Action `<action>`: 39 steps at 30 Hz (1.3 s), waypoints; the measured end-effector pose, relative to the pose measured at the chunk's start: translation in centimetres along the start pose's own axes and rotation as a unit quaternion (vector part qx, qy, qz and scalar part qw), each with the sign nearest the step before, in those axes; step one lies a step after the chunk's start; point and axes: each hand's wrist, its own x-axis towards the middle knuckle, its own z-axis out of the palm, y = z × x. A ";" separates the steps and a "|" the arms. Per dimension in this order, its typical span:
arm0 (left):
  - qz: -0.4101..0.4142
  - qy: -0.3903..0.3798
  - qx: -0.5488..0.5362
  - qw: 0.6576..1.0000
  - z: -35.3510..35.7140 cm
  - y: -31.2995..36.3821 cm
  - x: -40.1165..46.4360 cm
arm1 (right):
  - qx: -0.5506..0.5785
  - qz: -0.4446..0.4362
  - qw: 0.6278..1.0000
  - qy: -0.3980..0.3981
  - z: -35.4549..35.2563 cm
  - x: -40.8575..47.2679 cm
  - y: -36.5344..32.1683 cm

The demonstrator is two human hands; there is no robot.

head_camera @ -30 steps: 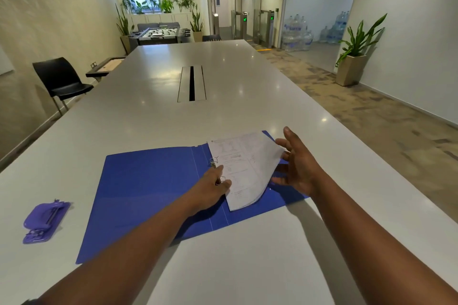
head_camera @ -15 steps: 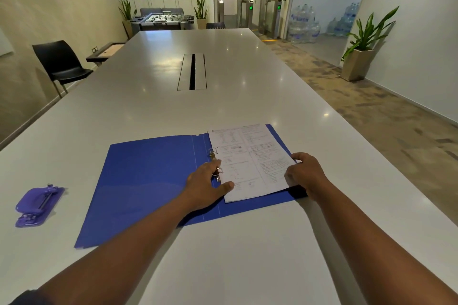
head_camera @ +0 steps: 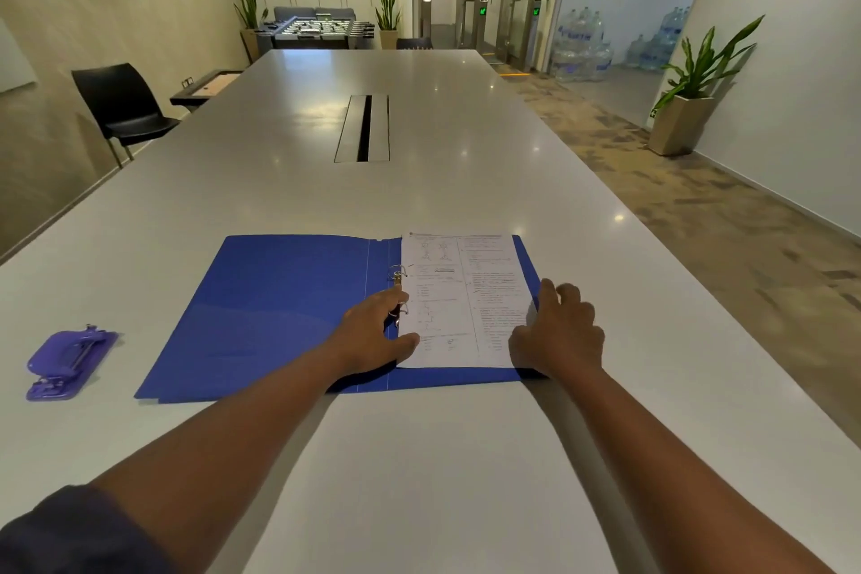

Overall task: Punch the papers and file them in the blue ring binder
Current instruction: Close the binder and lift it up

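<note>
Head view: papers (head_camera: 466, 298) flat in blue ring binder (head_camera: 279, 308), between left hand (head_camera: 372, 333) and right hand (head_camera: 561, 333), both spread, pressing.

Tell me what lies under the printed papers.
The papers lie on the right half of the open blue ring binder, whose blue shows along their near and right edges. The left hand covers part of the metal rings; whether the rings are closed cannot be seen.
</note>
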 end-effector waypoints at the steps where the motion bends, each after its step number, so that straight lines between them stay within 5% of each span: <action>1: 0.002 0.000 -0.002 1.000 0.0 0.3 -0.1 | -0.014 -0.031 0.999 0.029 0.1 -0.5 -0.4; 7: -0.020 0.046 0.013 0.999 -0.6 -0.1 -1.2 | 0.033 -0.229 0.973 -0.008 2.5 -2.9 -4.3; 13: -0.125 0.138 0.116 0.976 -2.6 -3.2 -3.6 | 0.054 -0.286 0.955 -0.064 5.4 -3.8 -7.7; 17: -0.313 0.216 0.138 0.915 -5.0 -4.8 -6.2 | 0.106 -0.275 0.953 -0.066 6.4 -4.2 -9.3; 21: -0.476 0.283 -0.031 0.832 -6.9 -5.8 -8.6 | 0.155 -0.250 0.955 -0.042 6.8 -3.8 -10.9; 25: -0.534 0.345 -0.208 0.744 -8.2 -7.1 -9.7 | 0.158 -0.233 0.959 -0.031 7.0 -3.0 -12.0; 30: -0.365 0.566 -0.335 0.658 -8.7 -6.9 -10.1 | 0.170 -0.200 0.965 -0.015 7.5 -3.0 -12.8; 35: -0.191 0.625 -0.330 0.681 -10.4 -4.5 -10.7 | 0.209 -0.176 0.962 -0.008 7.9 -3.7 -13.0; 39: -0.064 0.576 -0.384 0.719 -10.9 -1.5 -10.0 | 0.215 -0.181 0.960 -0.013 7.4 -4.0 -13.1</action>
